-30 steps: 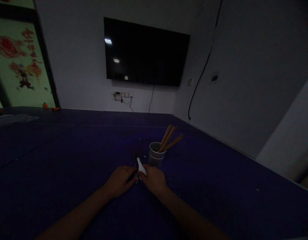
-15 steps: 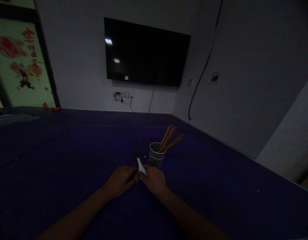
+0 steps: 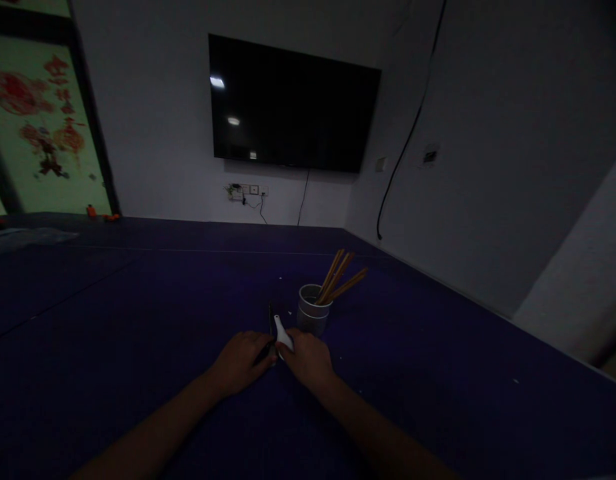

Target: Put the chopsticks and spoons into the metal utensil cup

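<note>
Spoon (image 3: 285, 339) gripped in your right hand (image 3: 309, 361), handle toward 11 o'clock; cup (image 3: 311, 321) of chopsticks (image 3: 338, 277) at its 2 o'clock. Your left hand (image 3: 242, 363) pinches a slim dark item (image 3: 271, 323) at 9 o'clock, probably a utensil, too dim.

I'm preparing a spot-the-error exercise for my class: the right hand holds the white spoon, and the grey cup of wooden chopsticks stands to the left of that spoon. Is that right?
Not quite: the head view shows the grey cup of wooden chopsticks to the right of the white spoon. The right hand does hold the spoon.
</note>
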Tool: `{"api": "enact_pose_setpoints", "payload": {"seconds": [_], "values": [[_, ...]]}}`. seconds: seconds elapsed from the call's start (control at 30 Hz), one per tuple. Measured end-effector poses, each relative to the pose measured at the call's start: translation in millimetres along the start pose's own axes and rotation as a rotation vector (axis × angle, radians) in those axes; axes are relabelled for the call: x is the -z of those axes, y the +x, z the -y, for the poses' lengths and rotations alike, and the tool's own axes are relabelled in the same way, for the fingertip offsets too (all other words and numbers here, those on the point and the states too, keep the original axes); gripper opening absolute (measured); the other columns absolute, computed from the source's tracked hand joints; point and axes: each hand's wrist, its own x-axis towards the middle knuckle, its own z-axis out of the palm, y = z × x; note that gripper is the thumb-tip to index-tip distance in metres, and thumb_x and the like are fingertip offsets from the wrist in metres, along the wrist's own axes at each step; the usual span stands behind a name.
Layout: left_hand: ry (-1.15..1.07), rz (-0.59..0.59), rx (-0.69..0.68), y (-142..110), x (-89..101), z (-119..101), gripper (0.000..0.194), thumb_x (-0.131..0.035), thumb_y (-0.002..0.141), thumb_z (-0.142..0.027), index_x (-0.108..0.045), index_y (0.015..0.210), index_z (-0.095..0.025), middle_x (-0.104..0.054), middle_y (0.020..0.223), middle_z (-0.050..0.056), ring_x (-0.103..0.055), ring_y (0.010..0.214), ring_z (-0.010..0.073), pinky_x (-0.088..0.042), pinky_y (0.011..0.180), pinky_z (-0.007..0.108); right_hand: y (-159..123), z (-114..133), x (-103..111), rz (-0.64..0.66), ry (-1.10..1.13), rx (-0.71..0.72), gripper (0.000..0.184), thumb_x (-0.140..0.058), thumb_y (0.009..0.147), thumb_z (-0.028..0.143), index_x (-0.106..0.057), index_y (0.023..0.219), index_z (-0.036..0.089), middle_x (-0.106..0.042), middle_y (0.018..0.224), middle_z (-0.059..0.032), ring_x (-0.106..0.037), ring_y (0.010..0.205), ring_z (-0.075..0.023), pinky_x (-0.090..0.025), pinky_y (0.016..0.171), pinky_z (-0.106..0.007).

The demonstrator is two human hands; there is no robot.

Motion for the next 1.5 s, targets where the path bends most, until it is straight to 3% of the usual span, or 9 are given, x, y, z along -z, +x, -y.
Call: {"api": "enact_pose_setpoints", "payload": {"seconds": [1.5], "values": [[0.01,0.011,0.01,-0.6,-3.1,2.6,0.032,-0.044,0.088,-0.039,-0.054,0.111,-0.019,-0.064,0.107,0.008,-0.059,0.097,0.0236,-0.044,0.081,0.036,-0.7,-0.2,0.6,0.011,-0.029,0.015,0.037,-0.043,0.088,0.044,-0.059,0.112,0.021,-0.069,0.097,-0.0093,-0.064,0.09,-0.0239,-0.043,0.072,-0.03]]}}
